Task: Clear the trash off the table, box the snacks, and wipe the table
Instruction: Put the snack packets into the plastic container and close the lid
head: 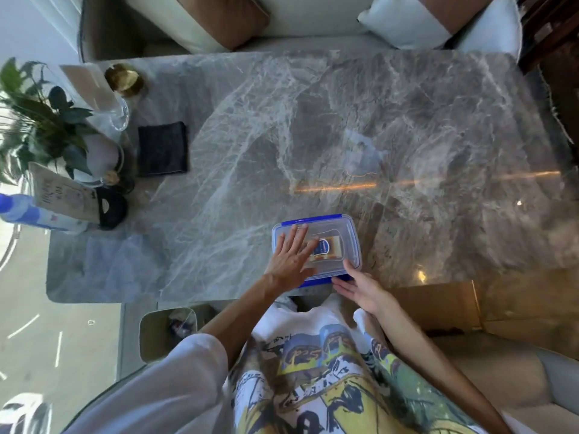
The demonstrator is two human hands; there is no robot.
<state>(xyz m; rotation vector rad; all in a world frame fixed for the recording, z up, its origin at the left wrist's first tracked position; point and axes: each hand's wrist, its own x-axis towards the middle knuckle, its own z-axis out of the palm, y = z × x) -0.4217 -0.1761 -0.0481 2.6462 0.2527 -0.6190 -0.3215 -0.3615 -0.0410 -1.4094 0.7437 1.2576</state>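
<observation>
Snack box (340,245) looks light, hard and slippery, so hold its sides; left hand (289,258) lies flat on the lid, right hand (363,288) open, holding nothing.

table (313,120): grey veined marble | box (351,242): clear, blue-rimmed | cloth (163,148): dark
</observation>
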